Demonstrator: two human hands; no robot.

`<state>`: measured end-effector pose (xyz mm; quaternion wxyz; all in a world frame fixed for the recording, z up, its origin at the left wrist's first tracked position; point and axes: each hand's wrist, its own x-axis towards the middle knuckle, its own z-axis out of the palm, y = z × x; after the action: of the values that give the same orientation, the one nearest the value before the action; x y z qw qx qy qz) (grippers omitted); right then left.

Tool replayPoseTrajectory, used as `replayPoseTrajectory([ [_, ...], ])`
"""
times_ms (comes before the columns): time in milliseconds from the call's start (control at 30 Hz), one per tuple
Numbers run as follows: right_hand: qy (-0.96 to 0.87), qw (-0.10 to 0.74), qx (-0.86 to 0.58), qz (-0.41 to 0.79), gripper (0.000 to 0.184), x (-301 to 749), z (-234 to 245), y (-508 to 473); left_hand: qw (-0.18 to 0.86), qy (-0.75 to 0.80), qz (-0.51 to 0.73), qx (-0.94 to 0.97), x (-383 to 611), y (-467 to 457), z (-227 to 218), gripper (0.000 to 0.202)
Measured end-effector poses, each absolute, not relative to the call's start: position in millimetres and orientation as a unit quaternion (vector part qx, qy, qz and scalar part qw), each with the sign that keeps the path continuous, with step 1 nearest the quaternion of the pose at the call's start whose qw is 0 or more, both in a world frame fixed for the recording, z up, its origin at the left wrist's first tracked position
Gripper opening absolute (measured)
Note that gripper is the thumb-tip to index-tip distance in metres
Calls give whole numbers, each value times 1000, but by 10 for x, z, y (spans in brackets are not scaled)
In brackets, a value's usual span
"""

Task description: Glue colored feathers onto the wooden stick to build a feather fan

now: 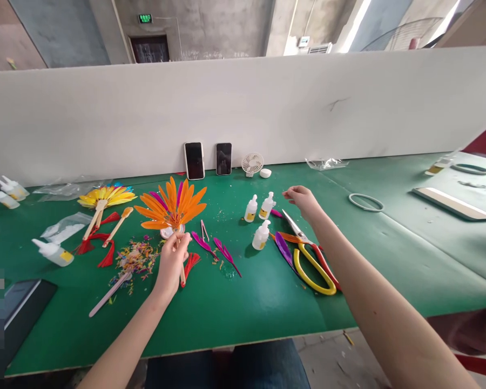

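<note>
My left hand [174, 253] is closed around the wooden handle of an orange feather fan [172, 208], held upright with a few magenta feathers among the orange ones. A red tassel [191, 263] hangs by the handle. Beyond the small glue bottles [266, 206], my right hand [299, 198] is raised with its fingertips pinched together; anything between them is too small to make out. Below that hand lie large scissors [316, 265] with yellow and red handles, beside a purple feather [284, 248]. Magenta feathers [227, 255] and pink tweezers [204, 230] rest between the hands.
To the left lie a yellow feather fan [107, 197], a heap of coloured scraps [140, 256], a pale stick [109, 294] and a glue bottle [53, 253]. Two phones [194, 161] and a small fan [252, 163] stand against the white partition [243, 108]. A ring [365, 202] lies right.
</note>
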<state>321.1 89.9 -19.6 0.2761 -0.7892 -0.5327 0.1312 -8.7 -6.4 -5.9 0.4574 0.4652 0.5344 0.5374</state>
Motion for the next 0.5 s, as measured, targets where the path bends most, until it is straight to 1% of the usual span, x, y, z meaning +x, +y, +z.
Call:
replayPoseTrajectory([
  [67,-541,245,-795,122,28,3205,-176,866,462,530,538,464,-89,-60,-67,33],
  [167,-569,176,-797,106,21,3154,-172,782,461,529,545,459,-94,-54,-76,34],
  [300,-616,112,-775,85,25,2993,-185,687,467,530,541,457,-86,-56,-81,35],
  [400,-629,96,-767,81,25,2843,-190,704,471,529,535,461,-78,-63,-84,35],
  [500,-620,116,-771,88,25,2763,-194,769,463,535,535,463,-83,-62,-83,34],
])
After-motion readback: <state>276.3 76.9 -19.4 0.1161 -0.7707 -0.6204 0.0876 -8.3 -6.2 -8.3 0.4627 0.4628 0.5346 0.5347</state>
